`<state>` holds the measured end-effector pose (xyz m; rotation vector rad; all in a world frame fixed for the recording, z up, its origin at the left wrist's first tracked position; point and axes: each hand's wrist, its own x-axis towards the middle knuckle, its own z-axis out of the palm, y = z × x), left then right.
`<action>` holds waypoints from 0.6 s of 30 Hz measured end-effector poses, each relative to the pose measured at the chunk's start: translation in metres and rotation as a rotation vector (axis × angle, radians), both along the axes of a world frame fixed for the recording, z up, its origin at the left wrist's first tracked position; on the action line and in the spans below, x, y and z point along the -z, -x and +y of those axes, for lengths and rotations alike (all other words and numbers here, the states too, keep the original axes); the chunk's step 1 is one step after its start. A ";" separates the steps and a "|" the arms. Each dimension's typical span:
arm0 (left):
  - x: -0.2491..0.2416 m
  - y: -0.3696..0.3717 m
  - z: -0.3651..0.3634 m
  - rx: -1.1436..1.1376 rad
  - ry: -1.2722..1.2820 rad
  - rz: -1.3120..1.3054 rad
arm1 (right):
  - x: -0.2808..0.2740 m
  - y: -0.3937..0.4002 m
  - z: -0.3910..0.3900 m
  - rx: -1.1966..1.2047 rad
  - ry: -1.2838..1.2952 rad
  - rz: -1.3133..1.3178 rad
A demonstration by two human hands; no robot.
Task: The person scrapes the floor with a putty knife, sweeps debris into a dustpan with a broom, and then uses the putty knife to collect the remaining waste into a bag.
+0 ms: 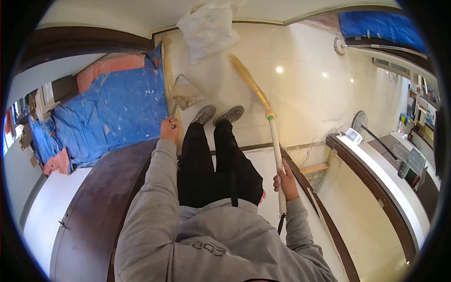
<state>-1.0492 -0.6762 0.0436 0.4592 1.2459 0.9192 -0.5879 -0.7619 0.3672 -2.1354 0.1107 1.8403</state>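
My left hand (pixel 169 129) is closed round the handle of a dustpan (pixel 186 93), whose pan hangs low over the pale floor just ahead of my left shoe. Some dusty debris shows in the pan. On the other side, my right hand (pixel 286 180) grips the long white handle of a broom (pixel 275 141). Its yellow bristles reach forward over the floor, bending toward a white plastic bag (pixel 207 32) by the wall. Both of my shoes (pixel 229 115) stand between the two tools.
A blue tarp (pixel 108 108) covers the floor at left, beside a dark brown door (pixel 98 211). At right are a standing fan (pixel 361 121) and a counter with a white top (pixel 376 174). Another blue tarp (pixel 380 27) lies at the upper right.
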 end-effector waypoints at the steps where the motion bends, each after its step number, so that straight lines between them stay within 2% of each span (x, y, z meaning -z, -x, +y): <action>1: -0.025 0.010 0.006 -0.335 0.258 -0.320 | 0.002 -0.006 -0.004 0.005 -0.003 0.000; 2: -0.051 0.019 0.013 -0.670 0.518 -0.637 | 0.005 -0.011 -0.005 0.031 0.012 -0.013; 7: -0.113 0.070 0.017 -0.698 0.624 -0.633 | 0.013 -0.020 -0.008 0.151 0.024 -0.031; 9: -0.140 0.075 0.024 -0.712 0.620 -0.611 | 0.023 -0.022 -0.010 0.161 0.012 -0.017; 13: -0.194 0.075 0.036 -0.692 0.647 -0.728 | 0.030 -0.027 -0.014 0.181 0.002 -0.005; 17: -0.228 0.077 0.046 -0.689 0.582 -0.841 | -0.016 -0.017 0.006 0.343 -0.021 0.087; 18: -0.233 0.081 0.050 -0.673 0.576 -0.840 | -0.028 -0.013 0.011 0.475 -0.042 0.266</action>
